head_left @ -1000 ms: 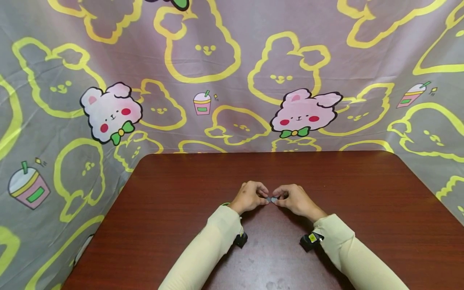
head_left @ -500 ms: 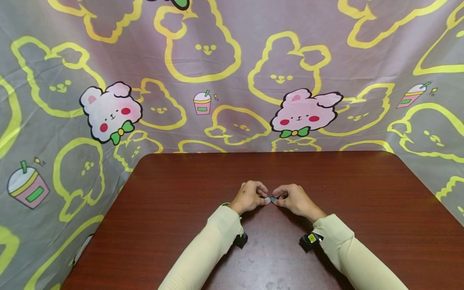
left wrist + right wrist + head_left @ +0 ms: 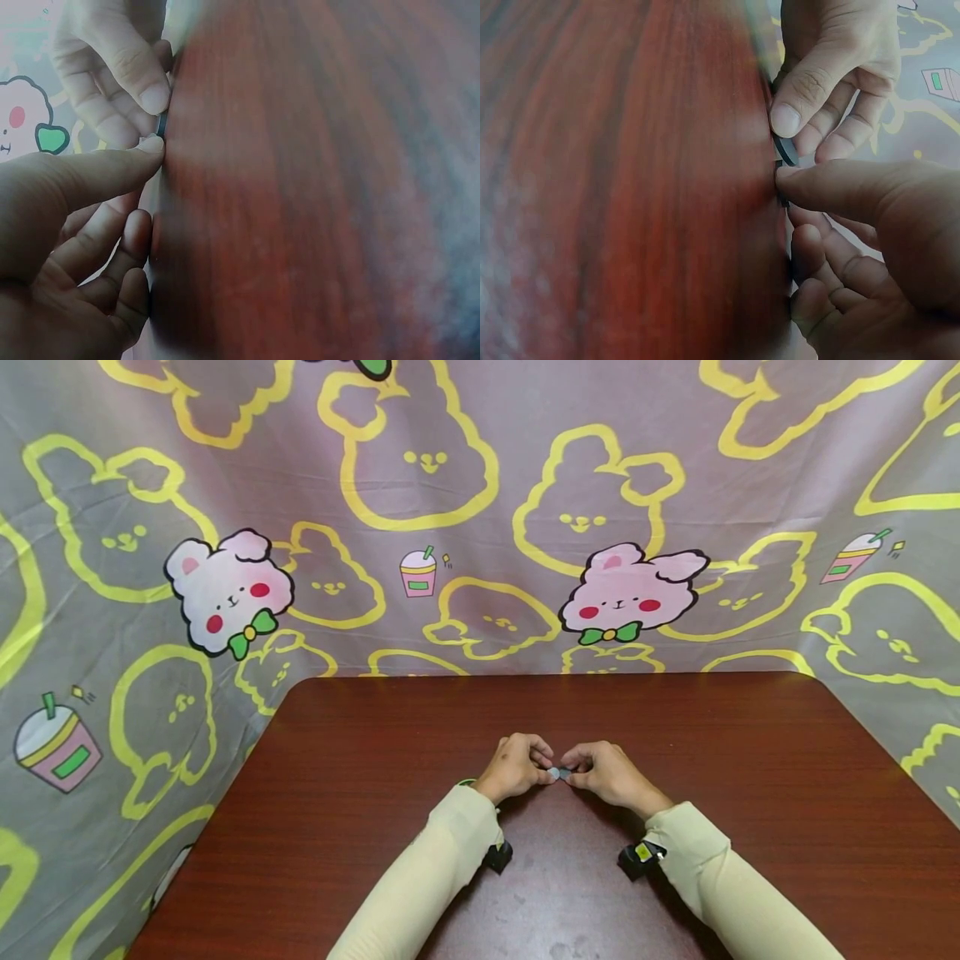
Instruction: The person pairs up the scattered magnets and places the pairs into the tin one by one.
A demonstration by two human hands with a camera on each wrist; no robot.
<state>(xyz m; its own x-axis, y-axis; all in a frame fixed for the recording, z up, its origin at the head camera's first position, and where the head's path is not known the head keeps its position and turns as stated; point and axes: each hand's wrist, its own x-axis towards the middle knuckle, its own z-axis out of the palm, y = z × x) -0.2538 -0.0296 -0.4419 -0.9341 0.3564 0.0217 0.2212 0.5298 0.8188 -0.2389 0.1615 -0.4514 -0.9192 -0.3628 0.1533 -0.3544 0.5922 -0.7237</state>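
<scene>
My left hand (image 3: pixel 516 766) pinches a small, round, light grey disc (image 3: pixel 554 772) between thumb and fingers, just above the middle of the table. Facing it, my right hand (image 3: pixel 611 775) pinches a second, darker grey disc (image 3: pixel 566 772). The edges of the two discs meet or overlap in the head view. Seen from the right wrist, the left hand's disc (image 3: pixel 786 150) shows a thin dark rim and stands tilted; the right thumb (image 3: pixel 795 180) covers most of the other. In the left wrist view a dark sliver of disc (image 3: pixel 161 124) shows between both thumbs.
A dark red-brown wooden table (image 3: pixel 420 718) spreads beneath both hands. Grey-pink cloth (image 3: pixel 480 510) with yellow bear outlines and rabbits hangs behind and beside it. Black wrist cameras (image 3: pixel 639 860) sit at both cuffs, low over the tabletop.
The right-hand disc has turned from bright to darker, while the left-hand disc has turned lighter. My right hand has shifted very slightly left; the left hand stays nearly in place.
</scene>
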